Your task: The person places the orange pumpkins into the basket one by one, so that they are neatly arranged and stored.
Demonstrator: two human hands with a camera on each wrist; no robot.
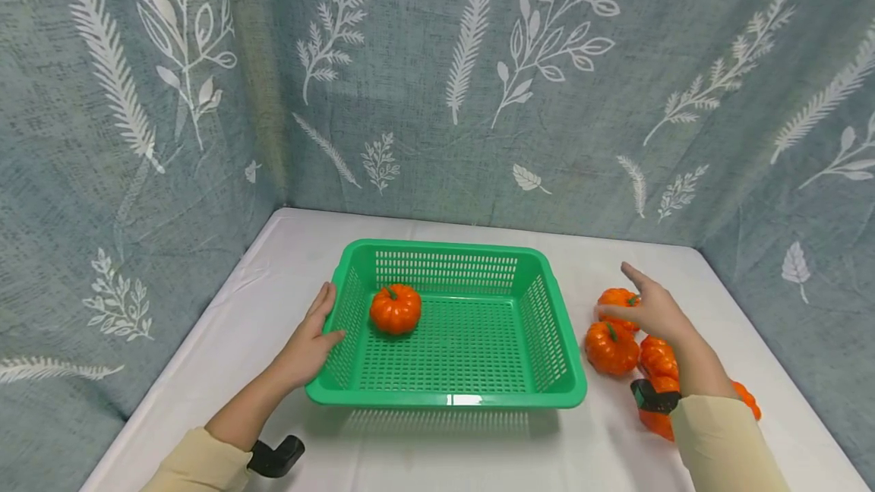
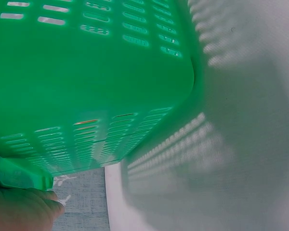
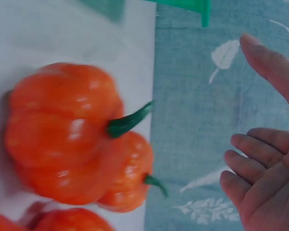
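Observation:
In the head view, my left hand point(image 1: 307, 344) rests against the left rim of a green plastic basket point(image 1: 444, 399), its fingers straight along the outside and the thumb over the edge. The left wrist view shows that hand point(image 2: 24, 207) beside the rim, below the slotted basket wall point(image 2: 86, 82). One small orange pumpkin point(image 1: 396, 311) with a green stem sits inside, toward the left. My right hand point(image 1: 659, 316) hovers above other pumpkins point(image 1: 611, 349) right of the basket, thumb and fingers spread, holding nothing. In the right wrist view, the palm point(image 3: 267, 192) is apart from the nearest pumpkin point(image 3: 62, 134).
More orange pumpkins point(image 1: 658, 359) lie close together under the right forearm, partly hidden by it. A white cloth point(image 1: 219, 348) covers the table. Blue-grey curtains point(image 1: 424, 158) with white leaf prints stand at the back and both sides.

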